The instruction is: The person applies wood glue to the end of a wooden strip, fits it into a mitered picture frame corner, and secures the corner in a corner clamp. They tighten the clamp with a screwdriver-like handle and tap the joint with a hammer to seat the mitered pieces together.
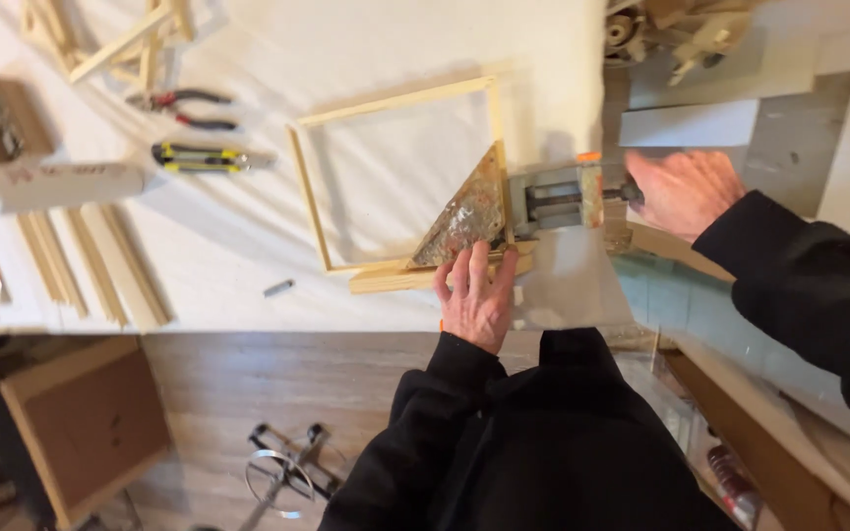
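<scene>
A square frame of thin pale wood strips (395, 103) lies on a white-covered table. Its near right corner sits in a metal corner clamp (553, 197) with a rusty triangular plate (464, 221). My left hand (477, 295) presses flat, fingers spread, on the wooden strip at the frame's near edge, just below the triangular plate. My right hand (683, 189) is at the clamp's right end, curled around its screw handle; the hand is blurred.
Pliers (184, 108) and a yellow-black utility knife (204, 157) lie at the left. A white tube (61, 184), loose wood strips (100, 265), a small box (2, 118) and another wooden frame (120, 39) are farther left. A cardboard box (81, 423) stands on the floor.
</scene>
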